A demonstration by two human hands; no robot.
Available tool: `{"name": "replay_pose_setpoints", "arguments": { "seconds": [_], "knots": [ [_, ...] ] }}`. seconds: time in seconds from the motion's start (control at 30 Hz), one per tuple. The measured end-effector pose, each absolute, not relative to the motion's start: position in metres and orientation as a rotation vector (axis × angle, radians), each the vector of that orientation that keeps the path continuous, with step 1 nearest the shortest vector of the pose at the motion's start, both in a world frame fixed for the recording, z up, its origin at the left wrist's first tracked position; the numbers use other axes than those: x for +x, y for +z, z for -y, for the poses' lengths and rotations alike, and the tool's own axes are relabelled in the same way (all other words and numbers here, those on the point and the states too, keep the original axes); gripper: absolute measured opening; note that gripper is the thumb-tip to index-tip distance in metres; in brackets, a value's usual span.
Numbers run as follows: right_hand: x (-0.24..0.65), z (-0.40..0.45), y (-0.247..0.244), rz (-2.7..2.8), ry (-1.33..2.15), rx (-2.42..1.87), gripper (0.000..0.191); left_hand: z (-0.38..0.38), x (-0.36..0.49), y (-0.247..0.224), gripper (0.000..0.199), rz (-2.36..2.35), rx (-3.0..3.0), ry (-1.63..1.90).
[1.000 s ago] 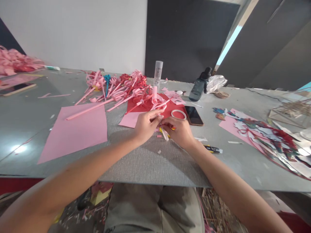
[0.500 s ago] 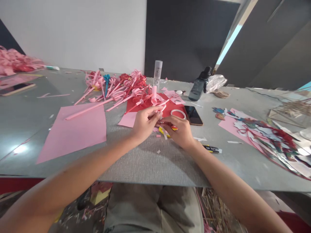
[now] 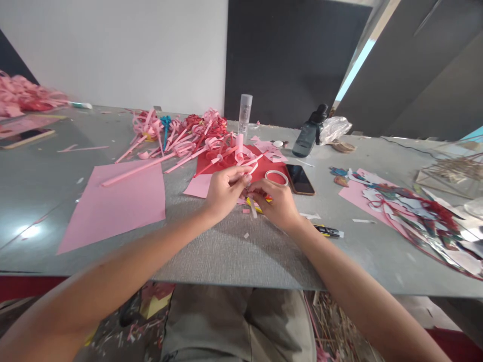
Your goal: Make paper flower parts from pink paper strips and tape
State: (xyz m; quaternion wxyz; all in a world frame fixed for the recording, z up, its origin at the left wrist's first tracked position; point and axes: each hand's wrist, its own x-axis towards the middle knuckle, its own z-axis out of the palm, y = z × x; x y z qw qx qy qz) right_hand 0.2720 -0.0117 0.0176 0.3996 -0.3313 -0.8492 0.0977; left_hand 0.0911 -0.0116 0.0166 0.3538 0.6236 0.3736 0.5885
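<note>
My left hand (image 3: 227,190) is closed in a pinch above the middle of the table, its fingertips meeting those of my right hand (image 3: 272,200), also pinched. A narrow whitish strip (image 3: 253,207) hangs down from between the fingertips. A pink-and-white paper piece (image 3: 255,165) sticks up by my left fingers; what exactly each hand grips is too small to tell. Beneath the hands lie something yellow (image 3: 250,202) and red paper (image 3: 264,173). A white tape ring (image 3: 276,177) rests just behind my right hand.
Pink and red paper-strip flowers (image 3: 188,133) lie behind, left of a clear tube (image 3: 245,114). A pink sheet (image 3: 124,201) is at left. To the right are a phone (image 3: 300,179), a dark bottle (image 3: 306,136), a cutter (image 3: 327,231) and piled cutouts (image 3: 422,211).
My right hand has shifted slightly to the left, closer against my left fingertips. The hanging whitish strip has swung a little to the left. My left hand has barely moved.
</note>
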Motion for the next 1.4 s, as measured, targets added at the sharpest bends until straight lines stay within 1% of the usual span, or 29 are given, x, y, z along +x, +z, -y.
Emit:
{"name": "replay_pose_setpoints", "arguments": {
  "seconds": [0.2, 0.37, 0.63, 0.73, 0.87, 1.0, 1.2, 1.27, 1.4],
  "knots": [
    [0.275, 0.010, 0.016, 2.162, 0.246, -0.764, 0.009, 0.010, 0.090, 0.018, 0.040, -0.955, 1.528, 1.468],
    [0.276, 0.010, 0.014, 2.124, 0.225, -0.712, 0.020, 0.012, 0.091, 0.020, 0.036, -0.916, 1.557, 1.460],
    [0.273, 0.009, 0.013, 2.136, 0.195, -0.792, 0.015, 0.010, 0.089, 0.017, 0.035, -0.968, 1.601, 1.449],
    [0.274, 0.011, 0.014, 2.099, 0.195, -0.807, 0.013, 0.006, 0.088, 0.017, 0.031, -0.963, 1.558, 1.469],
    [0.275, 0.013, 0.015, 2.002, 0.197, -0.829, 0.011, -0.002, 0.083, 0.020, 0.020, -1.057, 1.375, 1.469],
    [0.274, 0.012, 0.014, 1.924, 0.193, -0.849, 0.011, -0.001, 0.083, 0.022, 0.028, -1.057, 1.247, 1.318],
    [0.273, 0.011, 0.013, 1.828, 0.199, -0.872, 0.009, 0.014, 0.098, 0.015, 0.048, -0.848, 1.441, 1.221],
    [0.273, 0.011, 0.014, 1.822, 0.212, -0.869, 0.009, 0.017, 0.100, 0.015, 0.046, -0.828, 1.493, 1.235],
    [0.272, 0.012, 0.012, 1.850, 0.237, -0.855, 0.007, 0.016, 0.097, 0.018, 0.035, -0.901, 1.535, 1.301]
  ]
}}
